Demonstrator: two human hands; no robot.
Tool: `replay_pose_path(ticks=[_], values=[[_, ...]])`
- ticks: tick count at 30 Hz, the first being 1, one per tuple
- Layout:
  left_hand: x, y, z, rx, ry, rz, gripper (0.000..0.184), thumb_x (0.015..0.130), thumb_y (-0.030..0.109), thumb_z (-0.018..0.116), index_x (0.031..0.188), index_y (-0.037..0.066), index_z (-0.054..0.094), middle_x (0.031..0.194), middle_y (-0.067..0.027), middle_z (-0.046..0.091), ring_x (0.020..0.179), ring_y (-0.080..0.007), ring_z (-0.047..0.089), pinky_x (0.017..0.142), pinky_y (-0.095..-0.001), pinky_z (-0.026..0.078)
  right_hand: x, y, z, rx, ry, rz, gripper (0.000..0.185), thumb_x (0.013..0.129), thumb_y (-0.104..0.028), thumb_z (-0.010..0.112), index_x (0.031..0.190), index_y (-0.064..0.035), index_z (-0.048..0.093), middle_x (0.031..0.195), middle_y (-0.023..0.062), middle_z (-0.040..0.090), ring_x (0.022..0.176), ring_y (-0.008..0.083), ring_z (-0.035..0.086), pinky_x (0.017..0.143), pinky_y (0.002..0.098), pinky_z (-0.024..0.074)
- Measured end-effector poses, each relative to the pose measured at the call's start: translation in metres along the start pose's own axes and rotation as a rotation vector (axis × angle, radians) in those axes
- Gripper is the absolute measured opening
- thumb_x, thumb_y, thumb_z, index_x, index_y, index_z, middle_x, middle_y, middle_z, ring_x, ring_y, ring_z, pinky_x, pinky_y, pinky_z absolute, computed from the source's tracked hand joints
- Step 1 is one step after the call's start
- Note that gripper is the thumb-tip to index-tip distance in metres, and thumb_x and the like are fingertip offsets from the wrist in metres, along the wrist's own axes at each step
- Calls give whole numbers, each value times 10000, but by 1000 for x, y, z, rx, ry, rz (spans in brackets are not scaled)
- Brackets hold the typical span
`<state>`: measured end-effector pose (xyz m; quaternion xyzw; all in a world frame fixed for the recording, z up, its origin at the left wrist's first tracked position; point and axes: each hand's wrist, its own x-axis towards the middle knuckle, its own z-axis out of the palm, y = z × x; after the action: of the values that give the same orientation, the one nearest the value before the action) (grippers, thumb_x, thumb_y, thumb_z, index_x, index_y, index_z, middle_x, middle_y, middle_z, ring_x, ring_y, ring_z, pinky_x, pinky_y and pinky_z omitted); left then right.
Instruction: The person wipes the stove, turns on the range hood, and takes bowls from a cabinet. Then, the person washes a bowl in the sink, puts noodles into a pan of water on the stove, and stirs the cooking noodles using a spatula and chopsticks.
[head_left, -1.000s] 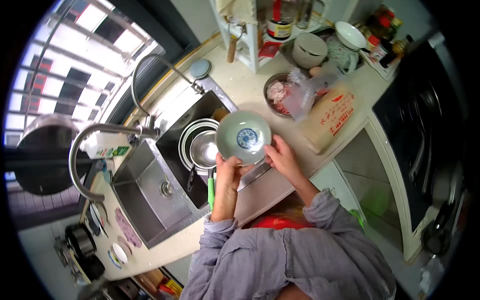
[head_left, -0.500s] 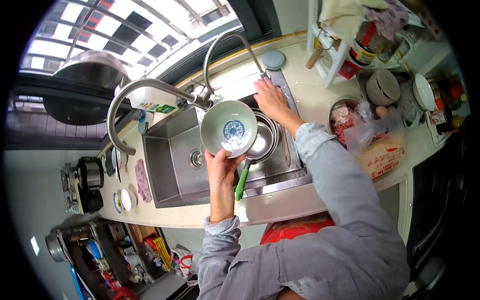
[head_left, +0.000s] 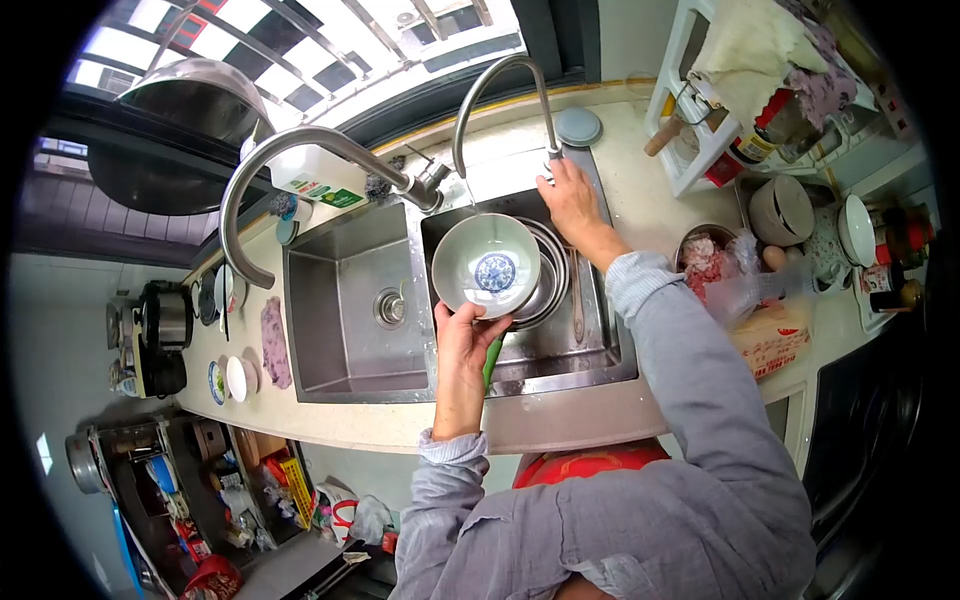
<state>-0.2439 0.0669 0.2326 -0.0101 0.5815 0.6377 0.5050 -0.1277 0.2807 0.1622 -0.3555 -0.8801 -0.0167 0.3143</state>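
My left hand (head_left: 462, 345) grips the lower rim of a pale bowl (head_left: 455, 255) with a blue medallion inside. The bowl is tilted with its inside facing me, over the right sink basin, just below the spout of the thin tap (head_left: 515, 60). My right hand (head_left: 580, 215) reaches to the base of that tap, its fingers closed around the small tap handle (head_left: 553, 158). Beneath the bowl, nested metal pans (head_left: 556, 265) sit in the basin, partly hidden. A green handle (head_left: 493, 358) sticks out from them beside my left wrist.
The left basin (head_left: 345, 340) has a larger curved faucet (head_left: 240, 190) beside it. A round grey lid (head_left: 578, 126) stands behind the right basin. To the right are a bowl of raw meat (head_left: 704, 262), a plastic bag and eggs. Small bowls (head_left: 242, 379) and a purple cloth (head_left: 275, 343) lie left.
The view has shifted slightly. The bowl has moved a little to the right over the right basin, covering more of the pans and green handle. My right hand stays at the tap base.
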Motion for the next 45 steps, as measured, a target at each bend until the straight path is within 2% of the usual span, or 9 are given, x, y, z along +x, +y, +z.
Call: replay_pose_path(ticks=[7, 14, 17, 19, 23, 25, 29, 38, 45], values=[[-1, -1, -3, 4, 4, 30, 479, 681, -56, 422, 1144, 21, 325, 1034, -194, 496, 846, -357, 589, 599, -464, 572, 19, 5, 19, -138, -85, -91, 44, 697, -88, 533, 737, -83, 551, 789, 85, 507, 777, 251, 488, 665, 336, 453], [5, 5, -31, -102, -92, -76, 470, 723, -58, 435, 1176, 13, 331, 1103, -221, 486, 934, -395, 562, 690, -533, 539, 15, 14, 22, 503, 179, 685, 150, 773, -140, 544, 869, -25, 538, 854, 129, 571, 789, 309, 545, 700, 387, 445], [11, 3, -57, -276, -115, -186, 442, 743, -59, 435, 1176, -20, 352, 1144, -244, 465, 991, -419, 528, 746, -531, 523, 7, -45, -9, 515, 380, 624, 184, 776, -142, 571, 931, -43, 563, 929, 121, 598, 842, 264, 569, 744, 361, 450], [24, -2, -82, -426, -107, -341, 418, 755, -51, 433, 1167, -43, 369, 1156, -253, 456, 1006, -429, 516, 775, -519, 516, 4, -117, -65, 1015, -16, 725, 260, 771, -172, 604, 981, -28, 552, 971, 158, 582, 910, 285, 558, 781, 387, 432], [56, -19, -147, -892, -304, -635, 270, 847, 61, 399, 1073, -71, 469, 962, -215, 575, 822, -370, 607, 582, -345, 581, -16, -236, -63, 887, -41, 221, 450, 762, -251, 621, 1132, -22, 505, 1206, 194, 473, 1124, 332, 439, 918, 374, 372], [45, -22, -162, -700, -217, -329, 260, 895, 183, 432, 1077, 15, 508, 945, -161, 594, 791, -224, 627, 626, -282, 568, -10, -282, -69, 774, -131, 127, 499, 750, -233, 627, 1181, -29, 479, 1282, 182, 410, 1184, 331, 384, 972, 378, 330], [-15, 15, -167, -517, -527, 101, 372, 921, 256, 389, 1235, 55, 395, 1127, -128, 520, 1020, -229, 533, 869, -356, 467, -6, -356, -64, 558, -139, -34, 493, 708, -239, 622, 1148, -56, 497, 1253, 170, 426, 1184, 324, 376, 936, 414, 341], [-24, 27, -253, -707, -392, -157, 317, 913, 224, 406, 1170, 42, 442, 1089, -134, 541, 954, -222, 566, 783, -330, 503, -13, -443, -55, 474, -218, -203, 511, 694, -199, 628, 1162, -57, 477, 1301, 174, 367, 1219, 337, 327, 916, 497, 324], [-23, 51, -327, -739, -61, -43, 277, 907, 200, 419, 1119, 32, 479, 1059, -138, 557, 904, -215, 591, 717, -310, 532, -30, -475, -20, 753, -217, -27, 486, 779, -202, 568, 1217, -37, 437, 1281, 205, 396, 1181, 351, 386, 958, 393, 347]])
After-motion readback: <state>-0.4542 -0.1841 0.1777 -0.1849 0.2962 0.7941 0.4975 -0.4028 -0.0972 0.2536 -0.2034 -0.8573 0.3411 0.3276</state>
